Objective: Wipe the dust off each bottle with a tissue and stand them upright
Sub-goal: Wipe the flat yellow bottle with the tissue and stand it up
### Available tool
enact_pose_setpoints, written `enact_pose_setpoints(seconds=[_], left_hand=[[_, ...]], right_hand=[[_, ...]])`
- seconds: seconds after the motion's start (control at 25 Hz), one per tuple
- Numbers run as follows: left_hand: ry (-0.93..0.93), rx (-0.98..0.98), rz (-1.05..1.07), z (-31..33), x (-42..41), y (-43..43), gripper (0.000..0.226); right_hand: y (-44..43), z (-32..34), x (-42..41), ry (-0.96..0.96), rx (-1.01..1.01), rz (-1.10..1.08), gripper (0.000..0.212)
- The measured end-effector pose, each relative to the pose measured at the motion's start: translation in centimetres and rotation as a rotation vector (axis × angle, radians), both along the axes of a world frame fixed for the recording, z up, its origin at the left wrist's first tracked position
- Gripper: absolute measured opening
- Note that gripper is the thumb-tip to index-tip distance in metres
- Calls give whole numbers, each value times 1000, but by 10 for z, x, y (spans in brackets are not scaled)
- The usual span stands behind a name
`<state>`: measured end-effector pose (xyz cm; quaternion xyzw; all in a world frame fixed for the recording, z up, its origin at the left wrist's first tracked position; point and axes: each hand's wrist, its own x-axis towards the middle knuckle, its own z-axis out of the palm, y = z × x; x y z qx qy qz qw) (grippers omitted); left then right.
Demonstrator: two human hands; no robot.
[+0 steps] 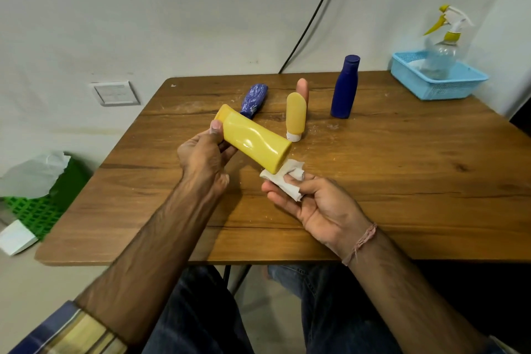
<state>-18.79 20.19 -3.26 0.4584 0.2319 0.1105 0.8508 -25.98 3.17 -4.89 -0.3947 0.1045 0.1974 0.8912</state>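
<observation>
The left hand held the yellow bottle tilted above the desk, fingers curled around its capped end. Just right of it, the right hand pinched a crumpled tissue against the bottle's base. Farther back, a patterned blue bottle lay flat, while an orange tube and a dark blue bottle stood upright.

A single head-worn wide-angle view looks forward and down, close over the wooden table filling mid-frame, wall across the top.
</observation>
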Motion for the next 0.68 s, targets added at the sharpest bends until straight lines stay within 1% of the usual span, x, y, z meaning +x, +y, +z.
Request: enact_pose_setpoints(seconds=[0.08, 0.16, 0.28, 0.36, 0.44, 0.52, 0.68], left_hand=[[-47, 39, 35, 6, 10, -1, 9], [-109, 120, 55, 11, 26, -1, 7], [-198, 349, 42, 16, 54, -7, 15], [-223, 520, 19, 20, 67, -15, 22], [-240, 646, -2, 23, 78, -20, 23], [-237, 695, -6, 24, 90, -21, 22], [-220, 709, -64, 24, 105, -18, 23]], right_hand=[[-6, 1, 0, -33, -61, 28, 25], [-14, -1, 5, -86, -181, -63, 25], [-25, -10, 14, -171, -317, -260, 23], [-27, -15, 15, -212, -349, -317, 20], [-26, -20, 14, -263, -393, -340, 20], [-23, -24, 13, -304, -457, -366, 21], [-22, -31, 15, -333, -530, -385, 23]])
